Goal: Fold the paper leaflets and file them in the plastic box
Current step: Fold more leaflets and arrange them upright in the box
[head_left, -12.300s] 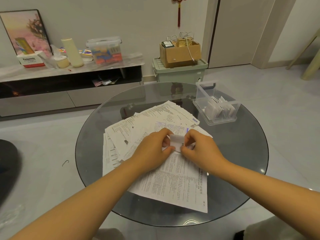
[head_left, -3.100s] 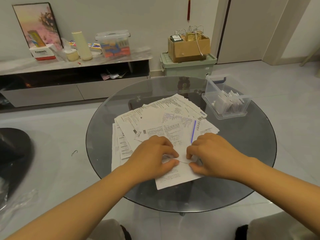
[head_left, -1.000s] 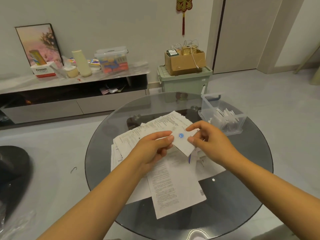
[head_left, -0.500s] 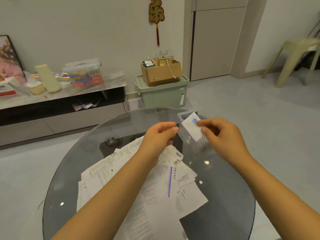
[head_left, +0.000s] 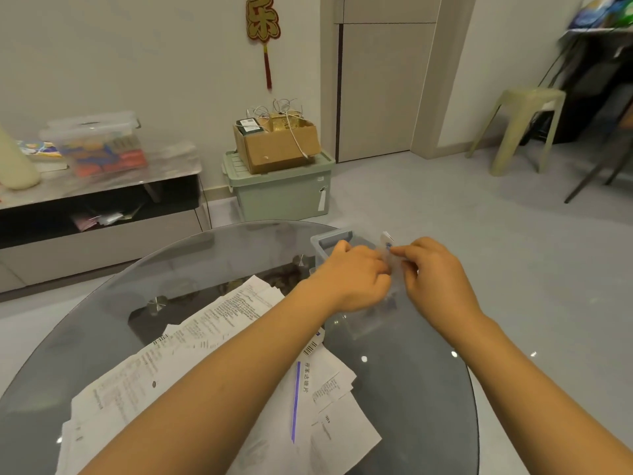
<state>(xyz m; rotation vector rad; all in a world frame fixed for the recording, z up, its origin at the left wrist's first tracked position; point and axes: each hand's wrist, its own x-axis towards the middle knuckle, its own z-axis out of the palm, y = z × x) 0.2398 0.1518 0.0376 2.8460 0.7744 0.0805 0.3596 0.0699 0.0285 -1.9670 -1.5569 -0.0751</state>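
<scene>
— The glass table [head_left: 411, 389] keeps its spread of unfolded leaflets [head_left: 212, 365] behind the wrists; what's changed?

— Both hands have come over the plastic box [head_left: 330, 238]. Right hand [head_left: 435, 279] pinches the folded leaflet [head_left: 387, 243] at its fingertips; left hand [head_left: 352, 279] is curled beside it, its grip unclear. Filing next, I'd say.

Both hands gone from loose sheets to plastic box [head_left: 330, 238], folded leaflet [head_left: 387, 242] (upright) carried along
</scene>
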